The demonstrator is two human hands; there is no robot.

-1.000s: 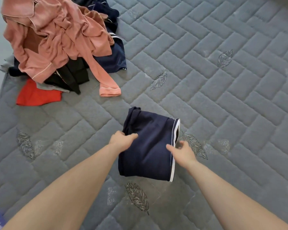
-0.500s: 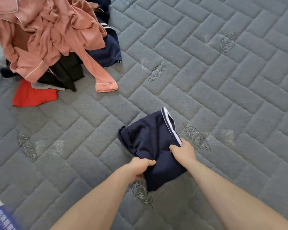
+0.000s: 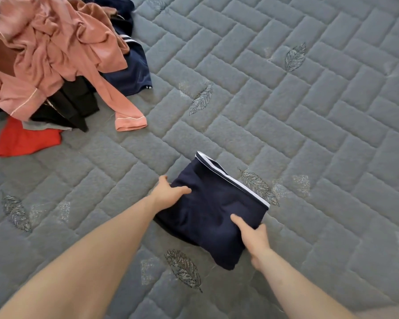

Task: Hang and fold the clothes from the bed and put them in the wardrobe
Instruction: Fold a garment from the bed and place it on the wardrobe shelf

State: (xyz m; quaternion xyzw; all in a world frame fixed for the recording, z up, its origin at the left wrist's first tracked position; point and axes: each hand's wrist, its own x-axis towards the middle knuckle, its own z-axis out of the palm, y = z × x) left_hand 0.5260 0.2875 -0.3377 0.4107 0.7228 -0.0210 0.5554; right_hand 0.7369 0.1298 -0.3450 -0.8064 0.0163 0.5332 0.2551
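Folded navy garment (image 3: 213, 212) gripped by left hand (image 3: 171, 195) and right hand (image 3: 251, 236); best lifted level to preserve folds.

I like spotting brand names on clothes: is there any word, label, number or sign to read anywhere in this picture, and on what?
None can be read.
Folded navy blue garment with white striped edge, held by the left hand and right hand: no print or tag shows.
Pile of pink, black, red and navy clothes: no lettering shows.
Grey quilted mattress: only stitched leaf patterns, no words.
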